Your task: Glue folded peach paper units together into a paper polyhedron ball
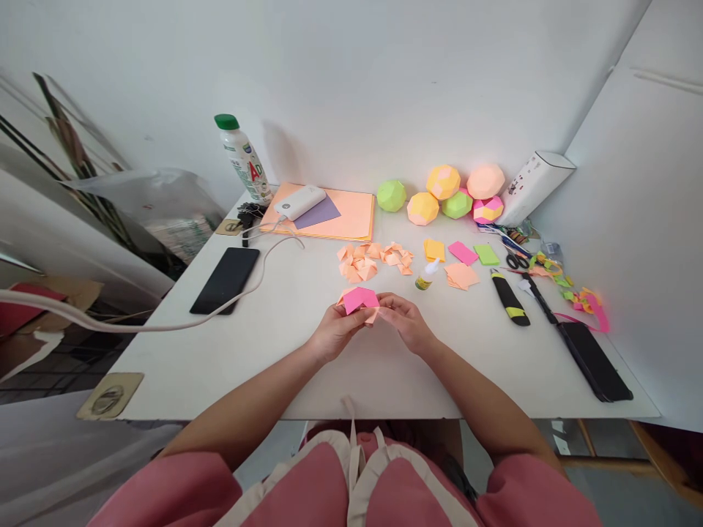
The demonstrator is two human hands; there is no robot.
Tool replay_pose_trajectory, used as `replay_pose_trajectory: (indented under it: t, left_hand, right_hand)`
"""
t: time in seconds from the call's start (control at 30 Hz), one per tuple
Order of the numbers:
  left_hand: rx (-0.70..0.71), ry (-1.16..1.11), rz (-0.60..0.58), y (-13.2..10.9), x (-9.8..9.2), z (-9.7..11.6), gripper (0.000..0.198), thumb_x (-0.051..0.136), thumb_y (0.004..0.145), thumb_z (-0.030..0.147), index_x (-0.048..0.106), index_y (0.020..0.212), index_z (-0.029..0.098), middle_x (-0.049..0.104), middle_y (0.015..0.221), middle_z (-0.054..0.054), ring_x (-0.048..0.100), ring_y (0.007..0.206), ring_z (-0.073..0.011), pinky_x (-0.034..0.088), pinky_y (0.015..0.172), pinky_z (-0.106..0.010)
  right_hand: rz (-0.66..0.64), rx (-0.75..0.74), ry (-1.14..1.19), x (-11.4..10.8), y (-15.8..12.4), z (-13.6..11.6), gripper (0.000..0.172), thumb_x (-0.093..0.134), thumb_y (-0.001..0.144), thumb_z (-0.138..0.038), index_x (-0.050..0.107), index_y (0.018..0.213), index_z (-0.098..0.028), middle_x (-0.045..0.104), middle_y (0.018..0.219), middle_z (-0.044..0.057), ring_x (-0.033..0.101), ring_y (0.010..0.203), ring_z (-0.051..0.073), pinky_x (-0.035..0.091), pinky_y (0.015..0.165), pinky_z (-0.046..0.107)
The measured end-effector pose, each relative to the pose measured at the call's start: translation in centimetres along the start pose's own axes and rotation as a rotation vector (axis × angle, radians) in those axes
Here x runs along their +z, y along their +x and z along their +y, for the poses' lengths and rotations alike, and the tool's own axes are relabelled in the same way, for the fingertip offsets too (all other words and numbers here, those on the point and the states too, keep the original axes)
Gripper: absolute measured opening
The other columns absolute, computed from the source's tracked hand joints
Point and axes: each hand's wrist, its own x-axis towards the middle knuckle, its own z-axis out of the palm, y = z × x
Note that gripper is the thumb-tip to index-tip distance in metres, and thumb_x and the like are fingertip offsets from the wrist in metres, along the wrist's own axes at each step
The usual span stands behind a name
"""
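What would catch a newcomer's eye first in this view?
Probably the bright paper balls, grouped at the back of the white table, right of the middle. Next, the pink and peach folded paper at the centre, held between the left hand and the right hand. The tall white bottle with its green cap also stands out at the table's back left.
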Motion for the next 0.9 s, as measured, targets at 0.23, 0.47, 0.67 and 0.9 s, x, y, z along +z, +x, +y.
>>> replay_pose_trajectory:
  t: [0.23,0.47,0.67,0.9]
  left_hand:
    - [-0.045,0.071,-0.021,0.09,0.11,-0.02,0.018,0.08,0.063,0.027,0.068,0.066,0.015,0.052,0.058,0.002,0.045,0.056,-0.0089,0.039,0.061,-0.029]
    - [-0.116,-0.07,-0.011,0.24,0.0,-0.04,0.019,0.082,0.06,0.023,0.07,0.072,0.015,0.055,0.067,0.0,0.045,0.058,-0.0079,0.04,0.059,-0.026]
    - [-0.13,-0.119,0.025,0.26,0.12,-0.09,0.019,0.084,0.058,0.021,0.069,0.068,0.014,0.055,0.064,0.001,0.045,0.058,-0.007,0.04,0.058,-0.025]
    - [-0.131,-0.147,0.034,0.34,0.01,-0.33,0.018,0.083,0.06,0.022,0.067,0.064,0.014,0.054,0.062,0.002,0.045,0.056,-0.0065,0.04,0.058,-0.026]
  right_hand:
    - [0.04,0.083,0.045,-0.11,0.19,-0.1,0.028,0.062,0.08,-0.046,0.061,0.068,-0.021,0.061,0.075,0.001,0.058,0.072,0.017,0.047,0.073,0.034]
    - [0.161,0.005,-0.032,-0.56,0.45,0.56,0.024,0.066,0.076,-0.041,0.061,0.066,-0.02,0.058,0.077,0.0,0.053,0.076,0.015,0.044,0.076,0.03]
    - [0.192,-0.051,-0.118,-0.3,0.21,0.47,0.024,0.065,0.077,-0.041,0.06,0.066,-0.02,0.056,0.075,0.0,0.051,0.074,0.015,0.042,0.074,0.03]
    - [0.19,-0.064,-0.156,-0.28,0.19,0.52,0.025,0.064,0.078,-0.041,0.059,0.066,-0.02,0.054,0.073,0.0,0.049,0.072,0.014,0.042,0.072,0.03]
